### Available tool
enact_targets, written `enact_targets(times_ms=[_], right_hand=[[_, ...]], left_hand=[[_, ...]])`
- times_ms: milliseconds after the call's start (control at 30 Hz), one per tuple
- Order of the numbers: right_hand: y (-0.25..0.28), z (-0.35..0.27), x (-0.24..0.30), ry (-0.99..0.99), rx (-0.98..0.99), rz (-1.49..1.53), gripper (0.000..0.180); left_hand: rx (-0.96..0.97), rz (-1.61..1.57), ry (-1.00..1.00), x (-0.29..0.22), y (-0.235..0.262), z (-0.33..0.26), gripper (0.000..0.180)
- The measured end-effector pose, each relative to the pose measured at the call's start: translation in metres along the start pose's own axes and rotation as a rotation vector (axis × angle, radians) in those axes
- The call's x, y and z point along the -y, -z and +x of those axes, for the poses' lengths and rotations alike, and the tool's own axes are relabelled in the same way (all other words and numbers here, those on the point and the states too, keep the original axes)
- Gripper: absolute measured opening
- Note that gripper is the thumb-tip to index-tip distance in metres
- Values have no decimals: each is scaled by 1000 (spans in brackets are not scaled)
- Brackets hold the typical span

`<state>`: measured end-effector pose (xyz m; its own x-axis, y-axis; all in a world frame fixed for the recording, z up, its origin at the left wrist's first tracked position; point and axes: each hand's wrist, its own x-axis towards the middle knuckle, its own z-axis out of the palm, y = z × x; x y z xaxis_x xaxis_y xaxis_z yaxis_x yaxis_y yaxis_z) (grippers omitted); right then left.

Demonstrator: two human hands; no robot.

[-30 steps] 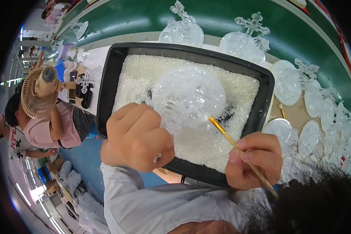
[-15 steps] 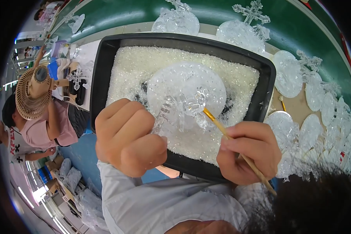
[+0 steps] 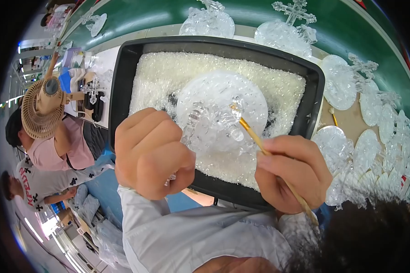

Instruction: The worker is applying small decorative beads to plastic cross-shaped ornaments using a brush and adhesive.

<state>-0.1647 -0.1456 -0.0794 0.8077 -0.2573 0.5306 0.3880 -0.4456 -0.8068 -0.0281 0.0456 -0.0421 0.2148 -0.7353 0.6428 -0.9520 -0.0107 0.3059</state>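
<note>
Head view, looking down: a clear crystal-like ornament [image 3: 218, 116], a round disc with a moulded stem piece, is being held over a black tray [image 3: 123, 73] that is filled with fine clear granules [image 3: 168, 73]. The left hand [image 3: 150, 154] is being kept closed in a fist round the lower end of the stem, so the ornament is being carried by that hand alone. The disc is lying up and away from the fist, toward the middle of the tray, with the stem's long axis running from the fist at lower left up to the disc at upper right.

The right hand [image 3: 294, 175] is being closed in a pinch round a thin wooden-handled brush [image 3: 255, 139]. The brush is being angled from lower right to upper left, its tip being brought against the moulded part near the disc's centre. So the ornament is sitting between the two hands, just above both, with the left hand touching it directly and the right reaching it only through the brush.

Beyond the tray, more clear discs and cross-shaped pieces [image 3: 337, 82] are being kept on the green and tan table [image 3: 146, 18], along its far and right sides. Off to the left, a round straw-coloured fan [image 3: 43, 109] is being seen near other people seated at another bench.
</note>
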Motion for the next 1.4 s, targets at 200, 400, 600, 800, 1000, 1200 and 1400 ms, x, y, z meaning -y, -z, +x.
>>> enact_targets(times_ms=[200, 400, 600, 800, 1000, 1200, 1400], right_hand=[[-6, 5, -3, 44, 32, -60, 29], [-7, 2, -8, 67, 47, -57, 27], [-9, 4, -6, 121, 45, -52, 29], [-6, 2, -2, 91, -38, -86, 28], [-7, 2, 0, 95, -62, -106, 27], [-2, -4, -3, 88, -66, -110, 28], [-5, -3, 5, 42, -49, -59, 28]], left_hand=[[76, -44, 17, 1, 4, 1, 47], [61, -43, 14, 0, 4, 1, 47], [55, -74, -1, 1, 3, 1, 45], [48, -48, 0, 1, 2, 0, 45], [54, -24, 36, -2, 4, 1, 44], [46, -37, 29, 2, -1, 3, 44], [54, -31, 42, 0, 9, 1, 42]])
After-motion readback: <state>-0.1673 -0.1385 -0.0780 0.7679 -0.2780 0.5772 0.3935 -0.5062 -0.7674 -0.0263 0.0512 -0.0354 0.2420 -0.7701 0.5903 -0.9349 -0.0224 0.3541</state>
